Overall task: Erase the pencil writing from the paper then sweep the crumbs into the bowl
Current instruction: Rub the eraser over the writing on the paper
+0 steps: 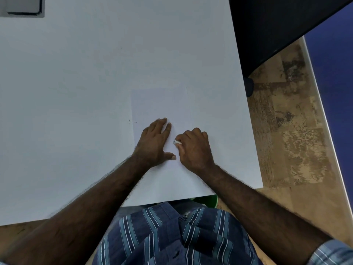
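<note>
Left hand (155, 143) flat on paper (162, 104); right hand (194, 148) pinching apparent eraser (177, 142).

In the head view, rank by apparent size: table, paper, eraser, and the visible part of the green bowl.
1. table
2. paper
3. green bowl, mostly hidden under the table edge
4. eraser

A single head-worn camera looks steeply down and forward from above the person's chest, close over the near edge of the table (95, 73). Its wide angle also takes in the floor (286, 131) to the right. There is no second view.
</note>
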Tool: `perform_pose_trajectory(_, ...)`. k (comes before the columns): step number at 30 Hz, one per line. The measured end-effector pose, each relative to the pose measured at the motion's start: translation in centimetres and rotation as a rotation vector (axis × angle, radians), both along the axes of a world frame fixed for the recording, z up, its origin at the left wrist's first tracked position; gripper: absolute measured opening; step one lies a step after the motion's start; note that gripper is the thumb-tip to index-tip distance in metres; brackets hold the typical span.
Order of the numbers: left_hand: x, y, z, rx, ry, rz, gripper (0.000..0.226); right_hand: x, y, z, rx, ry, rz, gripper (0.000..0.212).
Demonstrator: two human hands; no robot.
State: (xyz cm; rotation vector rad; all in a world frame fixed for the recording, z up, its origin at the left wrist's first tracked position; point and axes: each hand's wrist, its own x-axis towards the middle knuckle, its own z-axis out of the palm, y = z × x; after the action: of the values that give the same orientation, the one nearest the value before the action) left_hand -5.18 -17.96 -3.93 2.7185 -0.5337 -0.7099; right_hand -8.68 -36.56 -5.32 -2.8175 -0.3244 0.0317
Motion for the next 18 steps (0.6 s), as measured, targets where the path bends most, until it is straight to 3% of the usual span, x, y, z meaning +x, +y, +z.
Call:
perform_pose_trajectory(6,1.5,0.4,-0.2,0.052,0.073,0.047,0.145,-0.2,0.0,-0.1,0.026,0.010,0.010,0.007)
perform_pose_trajectory(12,1.7,0.4,-0.2,0.055,0.090,0.073,0.149,2.5,0.0,0.1,-0.027,-0.035,0.256,0.013)
perform_pose_trajectory(18,1.7,0.5,0.0,0.051,0.079,0.078,0.148,7.8,-1.5,0.2,-0.028,-0.103,-0.020,0.012)
